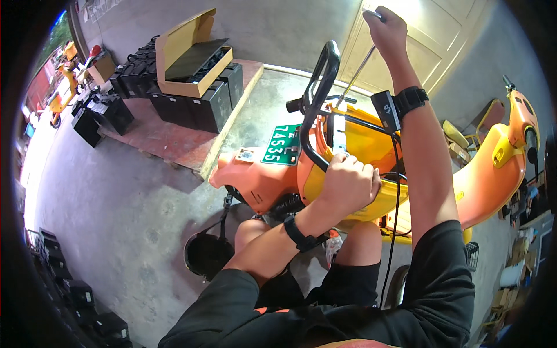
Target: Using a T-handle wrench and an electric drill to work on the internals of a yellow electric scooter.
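High on the right, my right hand is closed around the metal handle of what looks like a T-handle wrench. Its long thin shaft slants down to the rear of an orange and yellow scooter. My left hand is closed at the lower end of the scooter's black grab rail; its fingertips are partly hidden. Between the hands lies the scooter's opened yellow body section. A green plate is fixed to the tail. Where the tool's tip meets the scooter is too small to make out.
A black helmet-like bowl with a strap sits by my knee. Black battery boxes and an open carton stand on a low red platform. Another orange scooter is at right. A black cable hangs from my right wrist.
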The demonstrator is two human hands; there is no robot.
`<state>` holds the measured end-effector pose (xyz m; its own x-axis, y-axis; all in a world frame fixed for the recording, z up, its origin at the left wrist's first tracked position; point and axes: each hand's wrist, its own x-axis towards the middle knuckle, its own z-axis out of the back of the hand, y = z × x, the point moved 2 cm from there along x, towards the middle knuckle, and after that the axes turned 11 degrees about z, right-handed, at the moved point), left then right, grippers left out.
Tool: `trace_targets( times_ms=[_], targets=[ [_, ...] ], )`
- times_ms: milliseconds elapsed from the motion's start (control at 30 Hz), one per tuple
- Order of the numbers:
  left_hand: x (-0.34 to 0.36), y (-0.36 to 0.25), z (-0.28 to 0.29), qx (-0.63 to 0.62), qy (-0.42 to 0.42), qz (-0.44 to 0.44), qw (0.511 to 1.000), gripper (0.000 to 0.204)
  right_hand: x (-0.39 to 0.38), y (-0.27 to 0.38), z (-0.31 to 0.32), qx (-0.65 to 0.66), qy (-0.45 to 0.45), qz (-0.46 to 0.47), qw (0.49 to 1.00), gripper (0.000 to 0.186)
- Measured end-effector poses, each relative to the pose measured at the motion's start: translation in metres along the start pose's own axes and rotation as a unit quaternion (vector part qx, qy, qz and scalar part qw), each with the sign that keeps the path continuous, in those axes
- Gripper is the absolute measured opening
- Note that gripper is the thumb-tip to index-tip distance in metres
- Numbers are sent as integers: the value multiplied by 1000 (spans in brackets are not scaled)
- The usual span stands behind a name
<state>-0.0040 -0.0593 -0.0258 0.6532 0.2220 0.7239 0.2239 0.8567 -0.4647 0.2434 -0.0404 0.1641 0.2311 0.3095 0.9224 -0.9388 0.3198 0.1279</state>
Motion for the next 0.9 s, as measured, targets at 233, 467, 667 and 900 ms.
trace_targets(
  times_ms=[233,467,667,900],
  targets=[
    [2,-1,0,-6,4,16,1000,22,-7,-23,-12,65,28,10,997,29],
    [2,-3,-2,10,-1,15,1000,23,-8,-21,-9,66,9,-49,997,26],
    [2,-3,-1,10,0,10,1000,22,-5,-10,0,118,44,-43,991,25],
    [3,-1,-1,15,7,8,1000,22,-6,-18,20,252,46,-2,967,32]
  ],
)
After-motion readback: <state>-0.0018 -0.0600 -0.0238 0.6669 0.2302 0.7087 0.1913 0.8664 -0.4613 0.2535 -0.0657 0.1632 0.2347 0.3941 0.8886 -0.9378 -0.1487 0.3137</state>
